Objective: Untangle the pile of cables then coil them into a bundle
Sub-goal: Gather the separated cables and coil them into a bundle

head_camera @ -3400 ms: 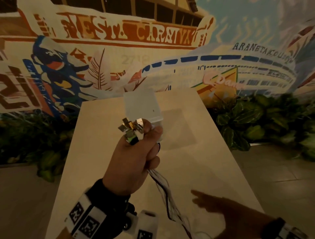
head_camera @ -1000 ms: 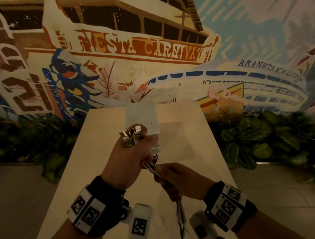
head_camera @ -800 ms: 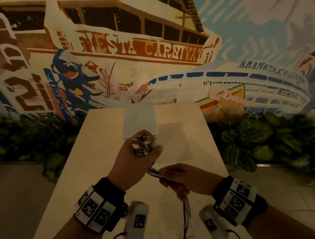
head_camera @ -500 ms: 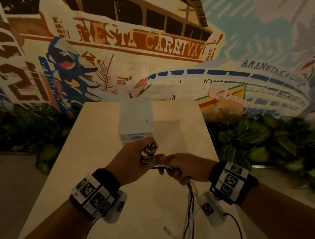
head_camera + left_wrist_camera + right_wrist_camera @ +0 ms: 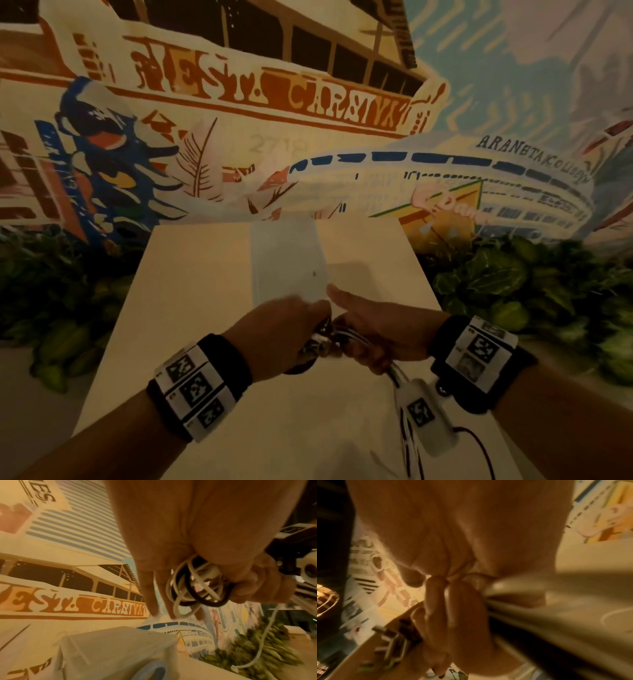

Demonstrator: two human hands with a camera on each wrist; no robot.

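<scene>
Lowered together toward the table edge, left hand and right hand both grip the cables.

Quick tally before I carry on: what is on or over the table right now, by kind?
Hands: 2, left hand and right hand, both gripping the cable bundle
Cable bundle: 1, black and white strands; their number cannot be told
Plastic box: 1
Table: 1
Total: 5
</scene>
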